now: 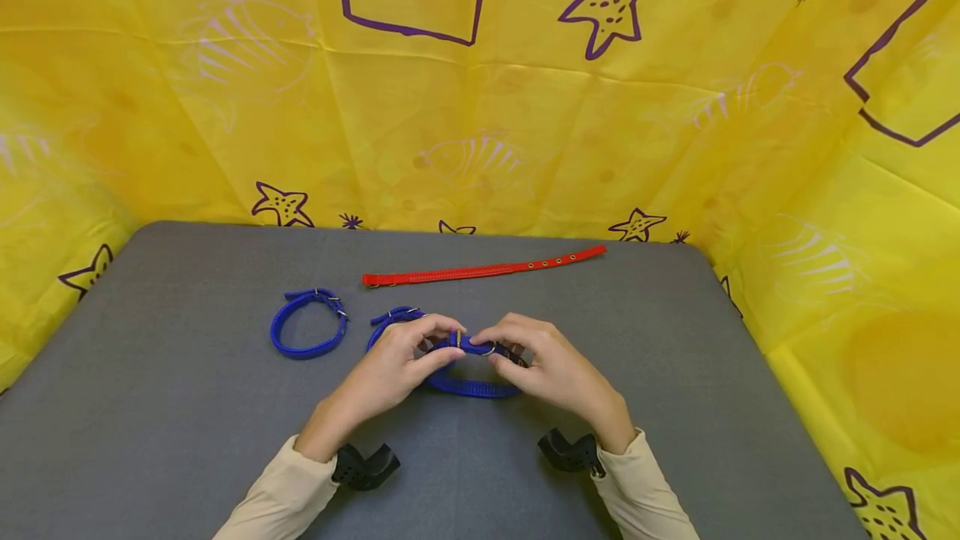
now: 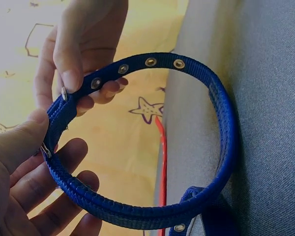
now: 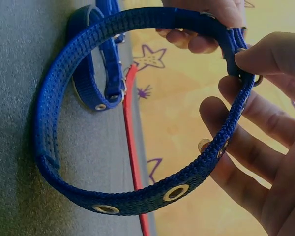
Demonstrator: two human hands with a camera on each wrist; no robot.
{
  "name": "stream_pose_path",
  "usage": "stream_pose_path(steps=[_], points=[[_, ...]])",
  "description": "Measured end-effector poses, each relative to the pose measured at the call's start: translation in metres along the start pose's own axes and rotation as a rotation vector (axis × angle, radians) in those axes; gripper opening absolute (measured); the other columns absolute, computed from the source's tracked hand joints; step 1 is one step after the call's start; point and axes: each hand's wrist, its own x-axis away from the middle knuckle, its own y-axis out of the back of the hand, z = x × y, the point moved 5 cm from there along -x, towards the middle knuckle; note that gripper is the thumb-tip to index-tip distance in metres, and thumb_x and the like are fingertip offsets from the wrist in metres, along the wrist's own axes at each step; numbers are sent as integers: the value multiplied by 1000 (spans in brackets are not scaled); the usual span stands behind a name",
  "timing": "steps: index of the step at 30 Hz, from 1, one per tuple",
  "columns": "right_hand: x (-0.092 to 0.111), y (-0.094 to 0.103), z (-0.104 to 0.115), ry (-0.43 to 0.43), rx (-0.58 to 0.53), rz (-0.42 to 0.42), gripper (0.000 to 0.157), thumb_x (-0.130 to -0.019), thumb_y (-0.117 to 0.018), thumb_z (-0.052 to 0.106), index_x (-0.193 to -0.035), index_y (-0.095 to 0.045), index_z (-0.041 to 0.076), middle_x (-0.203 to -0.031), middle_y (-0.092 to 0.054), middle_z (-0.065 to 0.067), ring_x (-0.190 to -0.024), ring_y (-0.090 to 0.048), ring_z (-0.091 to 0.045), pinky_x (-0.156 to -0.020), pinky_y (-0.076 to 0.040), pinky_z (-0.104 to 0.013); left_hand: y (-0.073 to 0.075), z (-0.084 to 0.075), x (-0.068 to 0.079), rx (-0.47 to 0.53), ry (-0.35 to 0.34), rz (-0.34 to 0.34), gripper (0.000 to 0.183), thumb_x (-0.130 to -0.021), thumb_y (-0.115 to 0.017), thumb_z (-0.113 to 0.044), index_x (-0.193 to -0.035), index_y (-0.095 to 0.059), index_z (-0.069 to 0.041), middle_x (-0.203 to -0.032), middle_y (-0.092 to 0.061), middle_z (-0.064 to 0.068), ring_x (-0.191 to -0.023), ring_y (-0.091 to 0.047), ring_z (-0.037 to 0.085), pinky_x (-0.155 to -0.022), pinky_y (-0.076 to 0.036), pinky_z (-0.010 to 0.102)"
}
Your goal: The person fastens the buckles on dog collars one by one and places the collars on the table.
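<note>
Blue collar (image 1: 474,389): looped, between both hands, mid-bench (image 1: 187,357)
Left grip (image 1: 393,365): pinching its strap
Right grip (image 1: 555,369): pinching alongside
Second collar (image 1: 393,315): blue, partly behind left grip
Third collar (image 1: 309,352): blue loop, farther left
Red collar (image 1: 465,272): stretched out beyond

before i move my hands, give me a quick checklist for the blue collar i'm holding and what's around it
1. Left hand grips the held collar: ok
2. Right hand pinches its strap: ok
3. Held collar bent into a loop: ok
4. Strap fastened through an eyelet: cannot tell, the closure is partly covered
5. Nearby blue collar clear of the held one: cannot tell, the left hand partly hides it
6. Red collar looped: not ok, it lies stretched out on the table
</note>
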Motion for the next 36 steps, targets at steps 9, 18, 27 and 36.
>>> stream_pose_path(steps=[9,18,27,36], points=[[0,-1,-4,-85,-4,-33,17,-92,-71,13,-108,-68,14,-102,-72,2,-85,-66,-6,-73,-55,-26,-1,1,0,2,3,-13,20,-92,-71,-21,-111,-70,-16,-101,-74,-7,-82,-61,3,-74,-52,24],[-1,-2,-7,-60,-33,-87,17,-90,-74,18,-107,-71,16,-102,-74,3,-83,-66,-3,-74,-56,-25,-1,3,0,19,13,-5,22,-95,-67,-23,-115,-69,-16,-103,-74,-6,-81,-62,2,-74,-52,25],[-3,-3,-6,-61,-36,-116,12,-88,-76,16,-99,-71,17,-106,-74,2,-84,-66,-4,-69,-55,-27,-2,3,-1,22,15,-15,19,-98,-63,-24,-114,-68,-16,-101,-74,-6,-82,-63,3,-75,-52,26],[-2,-4,-9,-67,-32,-137,12,-87,-78,15,-96,-70,15,-95,-75,2,-77,-67,-6,-66,-54,-24,-3,2,-1,7,-5,-25,17,-98,-63,-22,-113,-69,-15,-102,-74,-5,-84,-63,4,-76,-53,25]])
